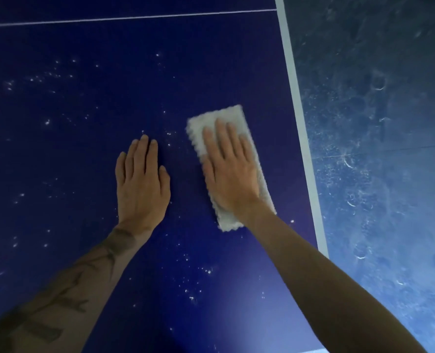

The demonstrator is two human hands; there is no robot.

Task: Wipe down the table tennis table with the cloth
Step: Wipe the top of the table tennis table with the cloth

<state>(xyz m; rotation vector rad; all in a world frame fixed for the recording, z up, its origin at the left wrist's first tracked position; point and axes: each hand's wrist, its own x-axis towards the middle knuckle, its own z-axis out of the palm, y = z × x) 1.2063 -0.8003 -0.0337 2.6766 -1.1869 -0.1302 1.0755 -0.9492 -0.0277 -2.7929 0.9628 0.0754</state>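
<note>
The dark blue table tennis table (84, 149) fills most of the head view, dotted with white specks. A folded white cloth (224, 118) lies flat on it near the right edge. My right hand (229, 169) presses down on the cloth with straight fingers. My left hand (141, 182) rests flat on the bare table surface, just left of the cloth and apart from it.
The table's white edge stripe (297, 103) runs down the right side. Beyond it is a dusty grey-blue floor (379, 123). A thin white line (124, 19) crosses the table at the top.
</note>
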